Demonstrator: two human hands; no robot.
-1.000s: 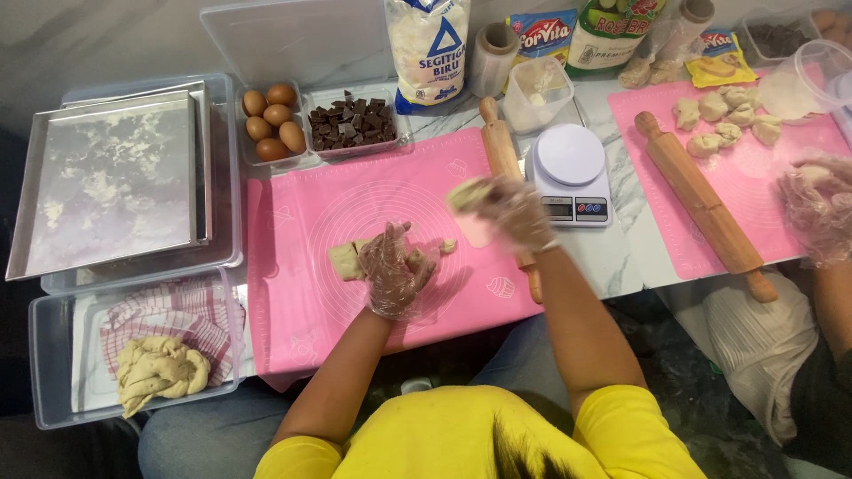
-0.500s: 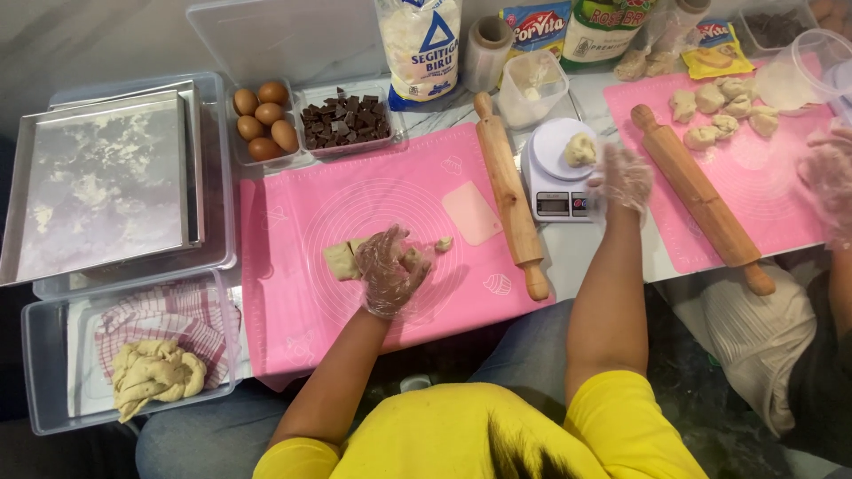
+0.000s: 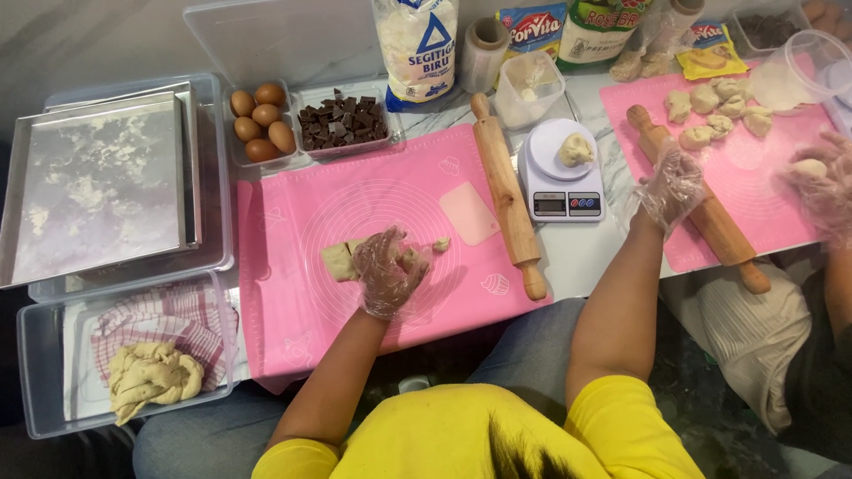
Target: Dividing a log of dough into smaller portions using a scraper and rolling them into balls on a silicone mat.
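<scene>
My left hand (image 3: 388, 270), in a clear plastic glove, curls over a block of pale dough (image 3: 335, 262) on the pink silicone mat (image 3: 293, 310). A small scrap of dough (image 3: 441, 243) lies just right of it. My gloved right hand (image 3: 667, 184) hovers open and holding nothing, right of the white kitchen scale (image 3: 559, 200). A dough ball (image 3: 575, 149) sits on the scale's platform. Between mat and scale lies a wooden rolling pin (image 3: 506, 191), with a pink scraper (image 3: 470, 213) beside it.
Eggs (image 3: 257, 122) and chocolate chunks (image 3: 342, 122) sit in tubs behind the mat, near a flour bag (image 3: 415, 44). Metal trays (image 3: 98, 191) and a tub holding dough (image 3: 151, 377) are left. At right, another person's gloved hand (image 3: 821, 182) works on a second mat (image 3: 754, 204) with several dough pieces (image 3: 719, 106) and a rolling pin (image 3: 701, 213).
My right hand carried a dough piece to the scale, set it on the platform, and moved away to the right with nothing in it. My left hand stayed on the dough block.
</scene>
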